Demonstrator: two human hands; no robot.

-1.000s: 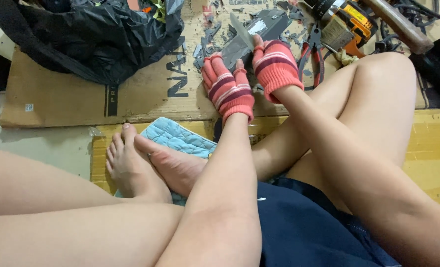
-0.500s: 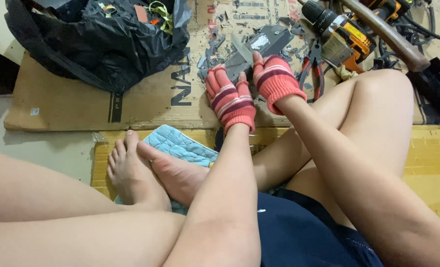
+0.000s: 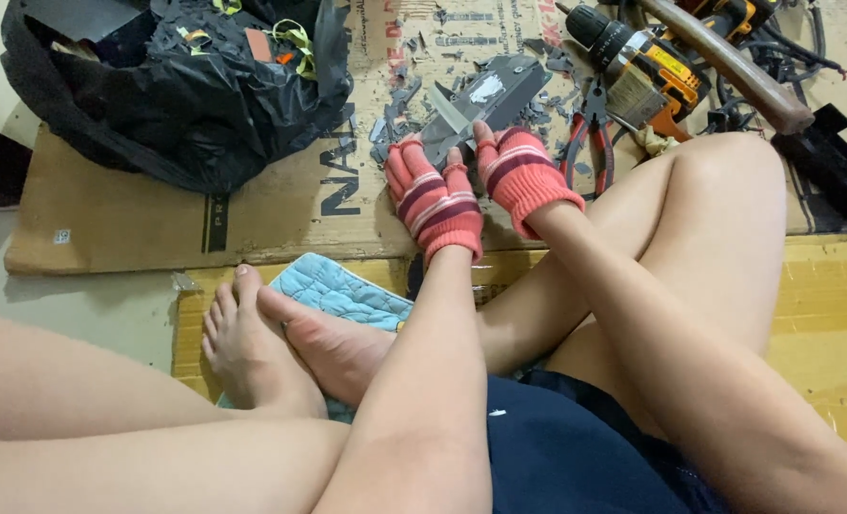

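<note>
Left hand (image 3: 435, 195) and right hand (image 3: 523, 171) in red striped gloves, both gripping a grey plastic casing (image 3: 485, 100) on the cardboard sheet (image 3: 280, 205), red-handled pliers (image 3: 595, 133) just beside, black bag (image 3: 176, 86) at left

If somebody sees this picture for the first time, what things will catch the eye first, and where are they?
First come the two hands in red striped gloves, the left hand and the right hand, pressed on a flat grey piece at top centre, with grey chips strewn on the cardboard around it. A bulging black bag fills the top left, and a yellow and black power drill lies at top right.
</note>
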